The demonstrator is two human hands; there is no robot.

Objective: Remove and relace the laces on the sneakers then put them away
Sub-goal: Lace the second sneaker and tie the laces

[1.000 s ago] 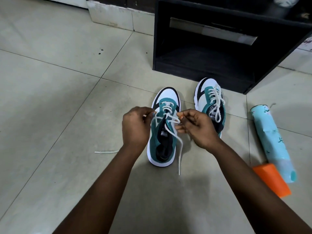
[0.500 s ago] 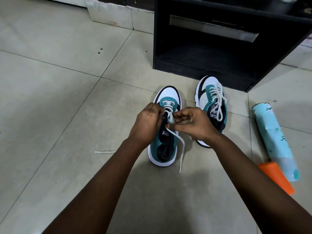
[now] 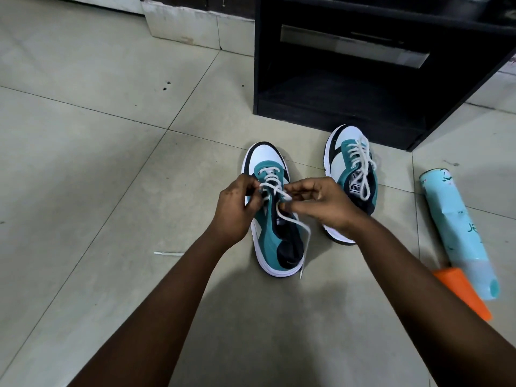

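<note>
- Likely the white lace (image 3: 279, 216) is soft, light and floppy, best pinched near its stiff tip; it sits half-threaded on the left sneaker (image 3: 275, 233) on the floor (image 3: 97, 177).
- Left hand (image 3: 234, 210) and right hand (image 3: 321, 205) meet over the eyelets, fingers curled, pinching lace.
- Laced sneaker (image 3: 353, 174) stands beside, near the black cabinet (image 3: 363, 93).

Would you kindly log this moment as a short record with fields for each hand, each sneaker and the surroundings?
left hand: pinches the white lace at the near sneaker's left side
right hand: pinches the same lace from the right
near sneaker: partly laced, one lace end trailing to the floor
far sneaker: fully laced, untouched
surroundings: black cabinet behind; teal can lying on the right
</note>
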